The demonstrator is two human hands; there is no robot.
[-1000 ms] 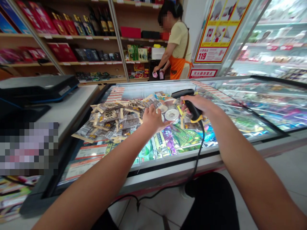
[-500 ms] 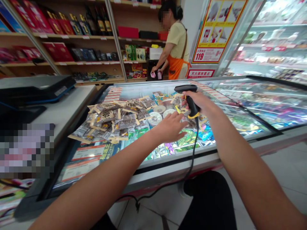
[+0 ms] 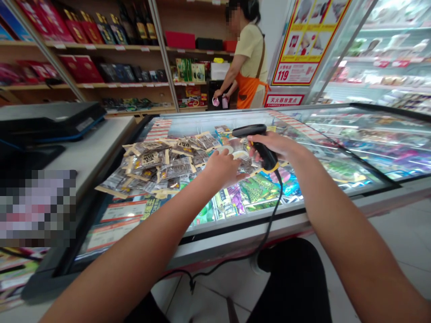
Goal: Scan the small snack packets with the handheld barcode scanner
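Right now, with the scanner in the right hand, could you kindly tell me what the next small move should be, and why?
I would probably shift the left hand a little further left to the pile of packets and take one: that hand looks open and is close to the pile's edge, while the right hand is occupied gripping the scanner.

The left hand (image 3: 222, 169) has moved back leftward, toward the heaped packets (image 3: 151, 163)

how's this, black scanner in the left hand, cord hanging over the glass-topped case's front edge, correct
Wrong hand: the head view shows the black scanner in the right hand. Its cord does hang over the front edge of the glass-topped case.
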